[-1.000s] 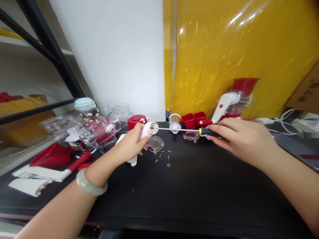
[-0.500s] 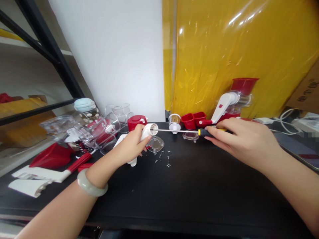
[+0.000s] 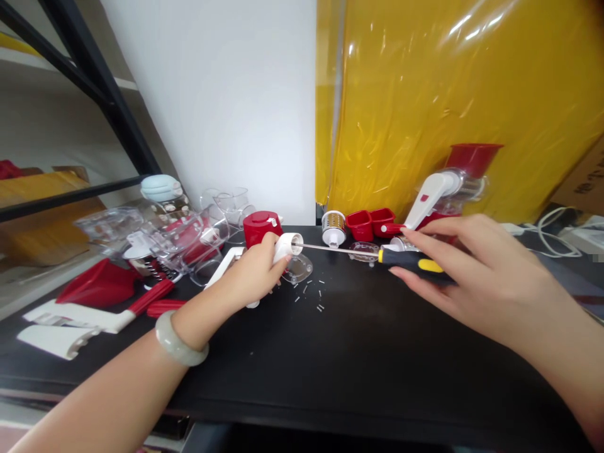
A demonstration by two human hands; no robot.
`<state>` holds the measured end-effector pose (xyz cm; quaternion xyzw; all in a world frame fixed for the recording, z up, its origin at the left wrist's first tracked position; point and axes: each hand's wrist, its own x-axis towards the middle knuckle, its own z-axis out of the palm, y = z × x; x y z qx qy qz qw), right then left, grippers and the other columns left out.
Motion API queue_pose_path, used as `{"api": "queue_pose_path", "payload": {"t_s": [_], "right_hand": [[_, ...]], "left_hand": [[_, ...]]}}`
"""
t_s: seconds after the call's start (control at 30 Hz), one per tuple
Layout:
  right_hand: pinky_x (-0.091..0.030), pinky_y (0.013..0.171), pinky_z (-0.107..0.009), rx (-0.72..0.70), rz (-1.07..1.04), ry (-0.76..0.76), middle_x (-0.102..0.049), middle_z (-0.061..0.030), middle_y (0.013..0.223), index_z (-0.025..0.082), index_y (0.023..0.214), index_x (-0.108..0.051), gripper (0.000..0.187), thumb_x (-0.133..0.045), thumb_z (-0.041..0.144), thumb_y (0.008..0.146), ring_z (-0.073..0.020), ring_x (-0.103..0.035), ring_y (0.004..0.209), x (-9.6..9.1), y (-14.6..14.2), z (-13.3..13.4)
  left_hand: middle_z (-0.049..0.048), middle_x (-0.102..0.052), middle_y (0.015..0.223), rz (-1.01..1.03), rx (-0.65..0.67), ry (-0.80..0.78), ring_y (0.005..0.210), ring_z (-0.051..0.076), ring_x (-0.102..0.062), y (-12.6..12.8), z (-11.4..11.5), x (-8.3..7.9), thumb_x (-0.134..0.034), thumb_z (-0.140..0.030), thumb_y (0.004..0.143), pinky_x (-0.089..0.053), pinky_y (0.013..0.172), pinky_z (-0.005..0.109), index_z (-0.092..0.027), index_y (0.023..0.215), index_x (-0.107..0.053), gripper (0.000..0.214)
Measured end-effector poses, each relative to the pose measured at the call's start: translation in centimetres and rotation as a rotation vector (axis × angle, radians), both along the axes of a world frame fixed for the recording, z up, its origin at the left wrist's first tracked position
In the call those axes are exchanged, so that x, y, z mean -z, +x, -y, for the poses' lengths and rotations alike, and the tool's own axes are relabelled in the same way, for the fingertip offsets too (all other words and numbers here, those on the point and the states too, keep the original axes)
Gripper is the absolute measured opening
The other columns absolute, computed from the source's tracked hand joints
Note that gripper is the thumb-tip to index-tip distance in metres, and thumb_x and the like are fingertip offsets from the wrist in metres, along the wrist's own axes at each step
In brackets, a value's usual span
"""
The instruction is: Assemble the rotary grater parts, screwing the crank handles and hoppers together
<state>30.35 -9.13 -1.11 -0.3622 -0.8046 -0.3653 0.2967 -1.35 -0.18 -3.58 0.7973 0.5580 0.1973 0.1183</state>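
Note:
My left hand (image 3: 257, 267) is closed around a white plastic part (image 3: 282, 246), whose hollow round end faces right. A screwdriver (image 3: 411, 259) with a black and yellow handle lies level, its long shaft running left into that opening; the tip is hidden inside. My right hand (image 3: 476, 270) is at the handle, thumb below and fingers above, in a loose grip with the fingers a little spread. Under the shaft, several small screws (image 3: 309, 292) are scattered on the black table (image 3: 330, 365). A clear round plastic piece (image 3: 298, 269) lies just behind them.
Clear plastic housings (image 3: 184, 236), a red scoop-like piece (image 3: 97, 283) and white parts (image 3: 56, 340) crowd the left. Behind stand a red part (image 3: 261, 228), a grater drum (image 3: 333, 228) and red cups (image 3: 370, 223). An assembled rotary grater (image 3: 465, 179) stands back right, near white cables (image 3: 557, 233).
My right hand has loosened and spread its fingers, so more of the screwdriver's handle shows. The shaft stays in the white part. The view has shifted slightly.

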Motion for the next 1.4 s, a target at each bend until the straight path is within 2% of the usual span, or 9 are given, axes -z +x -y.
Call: {"api": "queue_pose_path", "payload": {"t_s": [0.17, 0.43, 0.57, 0.67, 0.83, 1.0, 1.07, 1.23, 1.4], "right_hand": [[-0.051, 0.075, -0.044, 0.06, 0.015, -0.069, -0.065, -0.012, 0.094, 0.022, 0.096, -0.064, 0.017, -0.064, 0.037, 0.088, -0.0292, -0.062, 0.089, 0.2, -0.1, -0.2], [-0.04, 0.056, -0.033, 0.139, 0.208, 0.168, -0.073, -0.0079, 0.1, 0.018, 0.099, -0.068, 0.02, -0.065, 0.035, 0.089, -0.0206, -0.066, 0.077, 0.7, -0.3, 0.0], [-0.045, 0.061, -0.031, 0.065, 0.301, 0.305, -0.074, -0.0073, 0.097, 0.014, 0.092, -0.069, 0.01, -0.071, 0.017, 0.083, -0.0185, -0.064, 0.075, 0.1, -0.6, 0.6], [-0.049, 0.069, -0.033, -0.006, 0.34, 0.371, -0.074, -0.0085, 0.097, 0.014, 0.084, -0.07, 0.017, -0.072, 0.001, 0.074, -0.0228, -0.066, 0.084, -0.4, -0.4, 0.7], [-0.05, 0.066, -0.032, -0.042, 0.183, 0.389, -0.07, -0.0016, 0.078, 0.026, 0.082, -0.072, 0.019, -0.076, 0.01, 0.074, -0.0194, -0.063, 0.074, -1.2, 0.4, 0.5], [-0.053, 0.076, -0.044, 0.113, 0.128, 0.339, -0.069, -0.0186, 0.112, 0.019, 0.115, -0.068, 0.037, -0.075, 0.019, 0.079, -0.034, -0.065, 0.099, -1.3, 0.9, 0.9], [-0.051, 0.079, -0.046, 0.109, 0.172, 0.317, -0.068, -0.0218, 0.113, 0.014, 0.114, -0.068, 0.033, -0.071, 0.015, 0.081, -0.0368, -0.063, 0.105, -1.2, 0.9, 1.2], [-0.036, 0.061, -0.036, 0.112, 0.264, 0.406, -0.074, -0.0026, 0.083, 0.027, 0.085, -0.072, 0.017, -0.068, 0.011, 0.081, -0.0235, -0.064, 0.076, -0.6, 1.4, 1.6], [-0.037, 0.064, -0.037, 0.012, 0.236, 0.469, -0.074, -0.0052, 0.083, 0.025, 0.091, -0.072, 0.02, -0.071, 0.01, 0.078, -0.0229, -0.062, 0.073, -1.4, 1.0, 1.9]], "left_hand": [[0.0066, -0.068, 0.076, 0.001, -0.023, 0.005, 0.062, 0.026, -0.067, 0.0, 0.1, 0.0, -0.043, -0.052, 0.093, -0.043, 0.054, 0.033, -0.021, 0.103, -0.041, 0.032], [0.0088, -0.068, 0.078, -0.032, -0.051, 0.038, 0.059, 0.024, -0.065, -0.1, 0.2, -0.4, -0.042, -0.047, 0.094, -0.044, 0.054, 0.032, -0.019, 0.104, -0.04, 0.03], [0.0093, -0.068, 0.079, -0.024, -0.064, 0.051, 0.061, 0.023, -0.066, 0.0, 0.3, -0.5, -0.043, -0.044, 0.093, -0.044, 0.055, 0.032, -0.019, 0.103, -0.041, 0.028], [0.0076, -0.068, 0.079, 0.008, -0.042, 0.07, 0.064, 0.024, -0.067, 0.0, 0.3, -0.6, -0.043, -0.047, 0.094, -0.044, 0.056, 0.032, -0.02, 0.105, -0.041, 0.029], [0.0037, -0.068, 0.072, 0.056, 0.032, 0.005, 0.064, 0.024, -0.068, 0.0, 0.7, -0.8, -0.044, -0.05, 0.094, -0.045, 0.055, 0.031, -0.021, 0.104, -0.04, 0.031], [0.0035, -0.069, 0.077, 0.126, 0.091, -0.075, 0.06, 0.022, -0.068, -0.3, 0.9, -1.4, -0.046, -0.052, 0.093, -0.047, 0.048, 0.029, -0.022, 0.106, -0.041, 0.033], [0.0023, -0.067, 0.073, 0.128, 0.108, -0.117, 0.058, 0.021, -0.067, -0.3, 1.0, -1.8, -0.047, -0.052, 0.092, -0.048, 0.047, 0.028, -0.022, 0.104, -0.042, 0.032], [-0.0008, -0.063, 0.069, 0.142, 0.148, -0.285, 0.051, 0.018, -0.065, -0.1, 1.5, -2.2, -0.049, -0.051, 0.091, -0.048, 0.04, 0.025, -0.023, 0.1, -0.043, 0.03], [-0.0002, -0.062, 0.076, 0.157, 0.19, -0.327, 0.056, 0.017, -0.066, 0.1, 1.6, -2.3, -0.052, -0.048, 0.09, -0.049, 0.04, 0.024, -0.022, 0.1, -0.045, 0.029]]}}
